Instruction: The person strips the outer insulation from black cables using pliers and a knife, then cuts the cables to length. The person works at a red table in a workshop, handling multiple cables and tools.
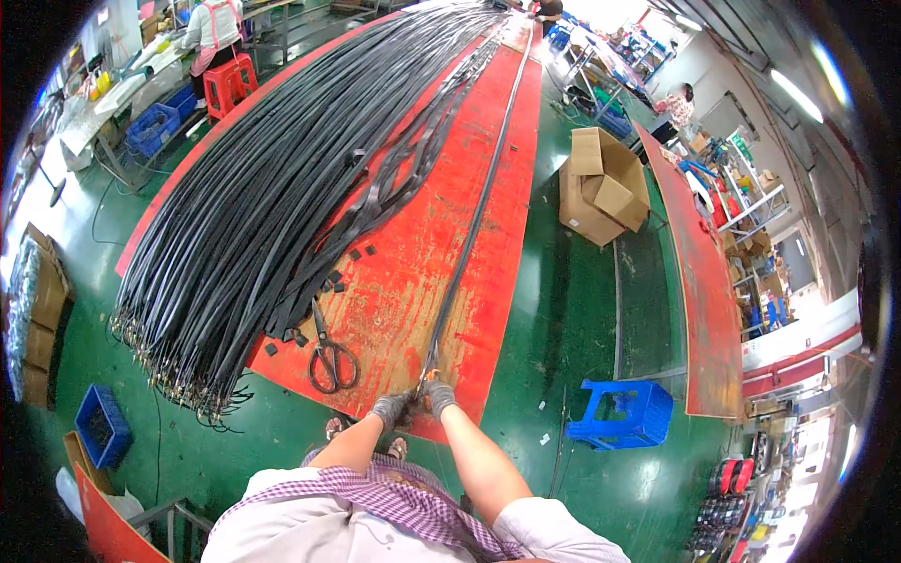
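At the near end of the red table [394, 324], my two hands in grey gloves meet over the end of a long black cable strand [469, 246]. My right hand [438, 395] is closed round the wires at its end, with a bit of orange showing by the fingers. My left hand [390, 407] is closed just beside it; what its fingers hold is too small to make out. Left of my hands lie black-handled scissors [333, 364], blades pointing away. Small black pieces [334, 279] are scattered beyond them. A large bundle of black cables [253, 188] covers the table's left side, bare wire ends hanging over the edge.
An open cardboard box [601, 199] stands right of the table, a blue stool [621, 413] nearer. Another red table [699, 310] runs along the right. Blue crates [101, 425] sit at left. People work farther off, one near a red stool [230, 86].
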A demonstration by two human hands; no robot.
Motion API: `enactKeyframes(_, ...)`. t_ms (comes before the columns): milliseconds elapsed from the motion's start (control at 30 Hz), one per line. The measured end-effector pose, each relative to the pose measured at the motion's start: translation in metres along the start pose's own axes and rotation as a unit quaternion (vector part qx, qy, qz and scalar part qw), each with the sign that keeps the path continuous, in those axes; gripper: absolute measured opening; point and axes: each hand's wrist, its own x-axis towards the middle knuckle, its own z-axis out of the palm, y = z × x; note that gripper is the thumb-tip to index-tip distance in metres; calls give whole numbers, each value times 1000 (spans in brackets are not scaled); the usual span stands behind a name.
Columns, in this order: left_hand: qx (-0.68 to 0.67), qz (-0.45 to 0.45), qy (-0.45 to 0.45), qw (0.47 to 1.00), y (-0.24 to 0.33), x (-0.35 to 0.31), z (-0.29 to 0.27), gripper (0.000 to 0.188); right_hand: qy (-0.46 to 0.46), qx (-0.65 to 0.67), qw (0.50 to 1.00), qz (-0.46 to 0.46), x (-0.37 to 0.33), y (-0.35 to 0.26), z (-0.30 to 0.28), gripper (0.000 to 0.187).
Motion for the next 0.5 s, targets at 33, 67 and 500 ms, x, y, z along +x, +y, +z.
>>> enactKeyframes(33,4,0,-4,1000,-1,1,-2,26,-12,36,999,-1,12,8,2,16)
enactKeyframes(67,-30,-26,-3,999,2,-1,1,26,-23,73,997,0,18,12,3,14)
enactKeyframes(500,92,106,-39,989,-17,10,-12,28,-133,247,951,-133,-16,29,-18,13)
